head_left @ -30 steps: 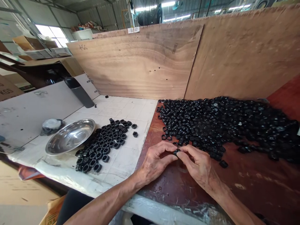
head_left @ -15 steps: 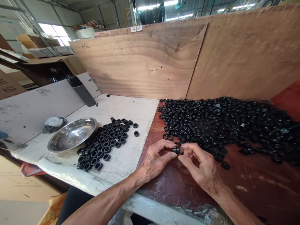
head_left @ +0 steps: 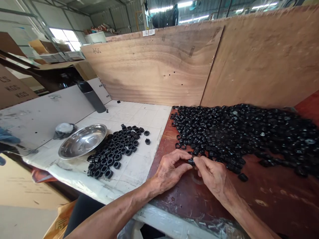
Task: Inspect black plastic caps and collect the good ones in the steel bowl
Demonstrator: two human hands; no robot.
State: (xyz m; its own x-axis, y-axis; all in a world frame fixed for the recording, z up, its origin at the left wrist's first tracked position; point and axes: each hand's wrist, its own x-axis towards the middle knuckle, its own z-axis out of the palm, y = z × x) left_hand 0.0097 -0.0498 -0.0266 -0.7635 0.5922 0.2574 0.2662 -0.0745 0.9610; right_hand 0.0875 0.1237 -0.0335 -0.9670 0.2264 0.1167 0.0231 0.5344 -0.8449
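Between thumb and fingers my left hand (head_left: 171,167) pinches a small black part (head_left: 191,161) over the red-brown board. My right hand (head_left: 211,172) meets it from the right, its fingers closed against the same part and partly covering it. Behind both hands a large heap of black parts (head_left: 224,129) spreads along the wooden panel. On the white surface to the left lies a flat group of black rings (head_left: 114,149), beside a shiny metal bowl (head_left: 83,142).
A dark bottle (head_left: 93,98) leans near the left wall panel, with a wrapped bundle (head_left: 64,130) in front of it. A tall wooden panel (head_left: 154,69) closes off the back. Cardboard boxes (head_left: 15,86) stand at the far left.
The right hand's fingers have closed in on the black part, with the thumb and fingers turned further over. The view has shifted slightly, so the scene sits a little further right.
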